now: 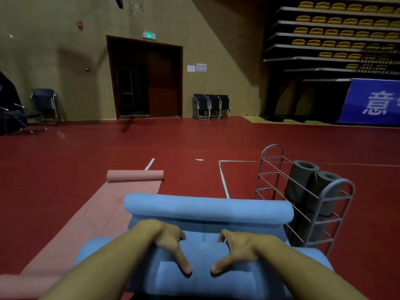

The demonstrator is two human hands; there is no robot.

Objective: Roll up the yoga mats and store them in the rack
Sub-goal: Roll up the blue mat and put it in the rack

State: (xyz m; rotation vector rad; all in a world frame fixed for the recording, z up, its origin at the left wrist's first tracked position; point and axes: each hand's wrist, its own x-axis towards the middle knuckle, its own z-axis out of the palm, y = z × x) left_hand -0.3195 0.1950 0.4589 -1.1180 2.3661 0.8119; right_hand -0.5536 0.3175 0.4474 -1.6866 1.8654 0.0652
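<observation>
A light blue yoga mat [207,210] lies on the red floor in front of me, curled into a roll at its far end and into a thicker roll at the near end. My left hand [166,241] and my right hand [240,247] grip the near roll from above, fingers curled over its far side, thumbs pointing toward each other. A pink mat [121,204] lies flat to the left, curled at its far end. A grey wire rack [313,204] stands to the right, holding two rolled grey mats [303,176] upright.
Folded black chairs [211,106] lean against the far wall beside a dark doorway [147,81]. More chairs [43,105] stand at the left. Bleachers with yellow seats [335,29] and a blue banner [372,102] fill the right. White tape lines [224,180] mark the floor.
</observation>
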